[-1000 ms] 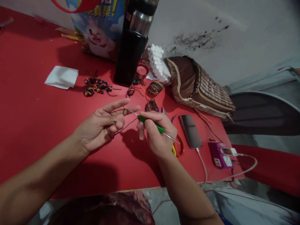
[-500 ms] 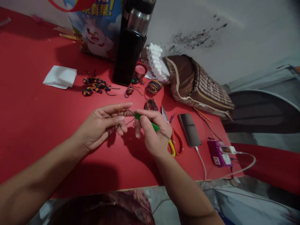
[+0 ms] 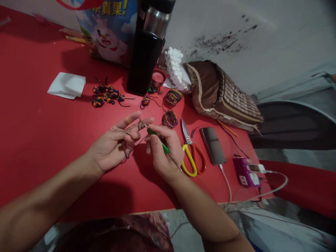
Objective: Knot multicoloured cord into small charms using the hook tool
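My right hand [image 3: 164, 152] pinches a green-handled crochet hook [image 3: 157, 138], its metal tip reaching between the fingers of my left hand [image 3: 118, 143]. A thin multicoloured thread [image 3: 131, 148] is looped round my left fingers, index stretched out, the others curled on the thread. Both hands hover over the red table [image 3: 39, 133]. A small ball of the same thread [image 3: 169, 119] lies just beyond my right hand.
Yellow-and-orange scissors [image 3: 190, 150] lie right of my right hand, then a phone [image 3: 212, 145] and a purple charger [image 3: 246, 171] with a cable. Further back are crocheted pieces [image 3: 106, 96], a white tissue [image 3: 67, 85], a black flask [image 3: 147, 49], a printed bag [image 3: 107, 31] and a brown cushion [image 3: 223, 94].
My right hand has slid left and nearer to me with the hook, uncovering the scissors. My left fingers have spread and shifted round the thread.
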Tool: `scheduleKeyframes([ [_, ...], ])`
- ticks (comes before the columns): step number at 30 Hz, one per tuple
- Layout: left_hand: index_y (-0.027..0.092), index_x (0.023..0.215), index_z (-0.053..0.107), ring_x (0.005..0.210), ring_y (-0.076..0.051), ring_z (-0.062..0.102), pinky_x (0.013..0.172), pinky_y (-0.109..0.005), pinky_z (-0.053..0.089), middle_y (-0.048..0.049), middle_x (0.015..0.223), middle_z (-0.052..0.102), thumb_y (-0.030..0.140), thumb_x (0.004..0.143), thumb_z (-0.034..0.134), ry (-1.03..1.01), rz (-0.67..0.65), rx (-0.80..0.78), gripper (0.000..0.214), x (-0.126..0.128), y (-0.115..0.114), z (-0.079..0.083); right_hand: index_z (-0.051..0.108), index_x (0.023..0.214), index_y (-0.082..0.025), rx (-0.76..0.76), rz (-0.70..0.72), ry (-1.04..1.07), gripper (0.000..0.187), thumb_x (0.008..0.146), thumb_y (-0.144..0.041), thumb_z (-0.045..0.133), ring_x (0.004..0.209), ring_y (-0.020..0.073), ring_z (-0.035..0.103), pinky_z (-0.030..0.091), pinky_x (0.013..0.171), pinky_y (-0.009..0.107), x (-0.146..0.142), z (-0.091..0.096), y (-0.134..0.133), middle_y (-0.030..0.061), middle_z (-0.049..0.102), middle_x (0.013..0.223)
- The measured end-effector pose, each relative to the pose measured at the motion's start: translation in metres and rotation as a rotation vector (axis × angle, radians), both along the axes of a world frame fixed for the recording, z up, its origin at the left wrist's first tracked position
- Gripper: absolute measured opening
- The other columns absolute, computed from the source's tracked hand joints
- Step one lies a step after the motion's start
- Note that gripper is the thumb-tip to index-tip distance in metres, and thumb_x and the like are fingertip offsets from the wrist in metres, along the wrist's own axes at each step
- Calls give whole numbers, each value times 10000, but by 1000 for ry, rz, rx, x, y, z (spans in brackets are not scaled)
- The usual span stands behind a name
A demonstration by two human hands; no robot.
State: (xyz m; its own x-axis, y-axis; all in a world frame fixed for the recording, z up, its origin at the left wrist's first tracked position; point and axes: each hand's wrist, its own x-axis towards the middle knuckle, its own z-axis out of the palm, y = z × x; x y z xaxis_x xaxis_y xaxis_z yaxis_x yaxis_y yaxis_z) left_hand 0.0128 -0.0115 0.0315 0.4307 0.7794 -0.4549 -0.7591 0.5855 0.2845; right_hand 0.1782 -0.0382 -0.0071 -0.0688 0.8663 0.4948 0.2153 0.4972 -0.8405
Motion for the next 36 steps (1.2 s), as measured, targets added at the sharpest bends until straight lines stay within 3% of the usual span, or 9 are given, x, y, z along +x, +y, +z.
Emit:
scheduleKeyframes([
  [6,167,878,846,553,-16,652,522,-47,545,-96,1034,827,-176,812,508,40,-1,82,486,-3,1,-7,661,1263,-270,-29,-3,10,206,1078,-309,579,551,77,603,523,547,260,2,0,1,1,697,906],
  [13,188,922,866,515,-33,631,506,-86,550,-123,1053,842,-123,846,566,132,-5,251,439,-2,2,-7,722,1069,-215,-120,29,172,130,1055,-290,616,442,58,539,434,432,206,6,16,6,-56,640,670],
  [17,213,979,870,533,-30,642,537,-103,562,-118,1133,837,-104,867,580,181,29,334,443,-3,2,-8,716,1050,-218,-151,3,205,149,1047,-338,628,417,58,527,409,398,204,7,20,6,-43,673,689],
  [22,225,1047,865,568,-30,656,579,-116,584,-100,1258,810,-62,885,633,240,41,431,402,-4,2,-13,737,1020,-213,-190,56,243,119,1032,-259,628,413,56,513,399,406,190,5,21,3,-67,604,608],
  [28,202,1042,865,548,-37,645,544,-117,562,-142,1240,810,-64,847,671,208,-43,405,383,-9,4,-12,747,914,-201,-352,56,316,143,994,-286,664,355,46,434,317,346,176,14,25,6,-67,609,565],
  [32,190,1064,858,497,-17,590,540,-122,558,-183,1218,809,-66,820,694,154,-113,319,390,-14,6,-8,753,891,-208,-290,28,397,160,977,-326,690,334,48,403,292,326,189,26,27,12,-59,613,560],
  [36,168,1087,851,460,-18,569,587,-165,610,-198,1174,816,-62,794,724,183,-146,296,393,-18,8,-7,771,949,-216,-216,-14,270,164,989,-358,699,375,64,462,356,360,206,30,24,13,-46,635,594],
])
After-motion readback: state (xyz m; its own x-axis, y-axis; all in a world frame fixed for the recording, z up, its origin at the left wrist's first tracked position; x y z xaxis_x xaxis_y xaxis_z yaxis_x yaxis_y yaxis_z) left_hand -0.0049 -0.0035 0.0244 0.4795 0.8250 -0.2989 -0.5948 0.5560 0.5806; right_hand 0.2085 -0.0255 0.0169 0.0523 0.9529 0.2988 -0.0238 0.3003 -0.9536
